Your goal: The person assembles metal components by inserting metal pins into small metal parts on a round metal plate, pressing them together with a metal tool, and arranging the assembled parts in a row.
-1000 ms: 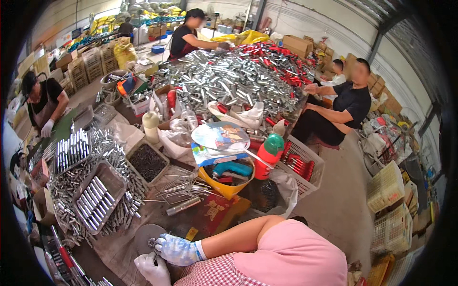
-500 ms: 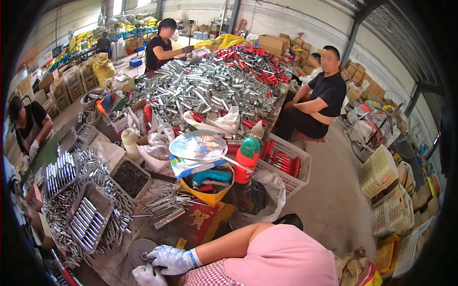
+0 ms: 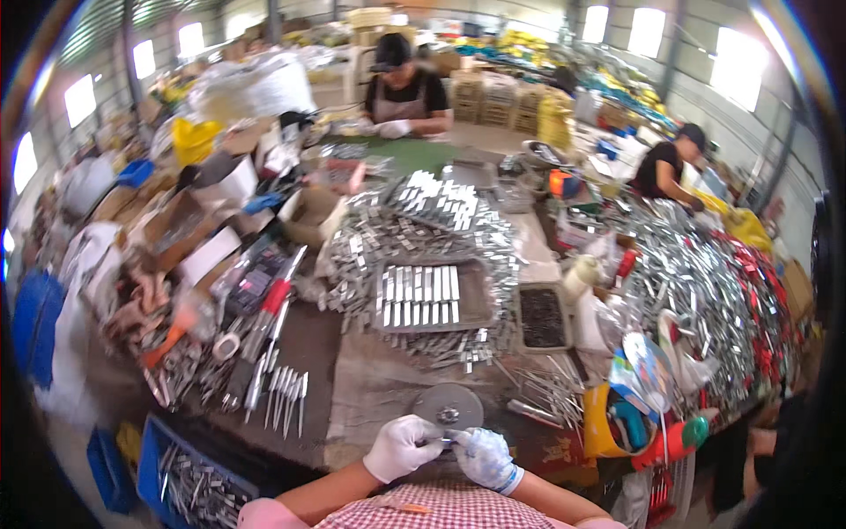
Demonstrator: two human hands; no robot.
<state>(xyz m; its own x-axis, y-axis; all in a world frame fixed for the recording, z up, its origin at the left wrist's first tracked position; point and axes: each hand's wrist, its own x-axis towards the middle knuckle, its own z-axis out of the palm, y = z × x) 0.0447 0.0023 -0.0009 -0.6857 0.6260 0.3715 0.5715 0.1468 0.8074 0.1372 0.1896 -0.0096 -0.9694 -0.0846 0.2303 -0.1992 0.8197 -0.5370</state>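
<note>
My left hand [image 3: 405, 448], in a white glove, and my right hand [image 3: 487, 457], in a white glove with blue patterning, meet in front of my checked apron. Their closed fingertips pinch a small metal piece [image 3: 448, 438], mostly covered by the gloves. Just beyond them lies a round grey disc [image 3: 451, 401] with small parts heaped at its middle. Farther off, a tray [image 3: 483, 300] holds rows of shiny metal bars and sits on a pile of similar metal pieces [image 3: 352, 256]. To its right stands a bin of small dark parts [image 3: 541, 319].
Thin rods [image 3: 551, 388] and a yellow tub [image 3: 604, 428] lie to the right, near a red and green bottle [image 3: 674, 441]. Long tools [image 3: 264, 326] lie on the left. A blue crate [image 3: 189, 476] stands below left. A co-worker [image 3: 405, 93] sits opposite.
The view has swung left, toward the trays. Both hands, earlier at the disc's near edge, now meet before my body, fingertips together on the small piece.
</note>
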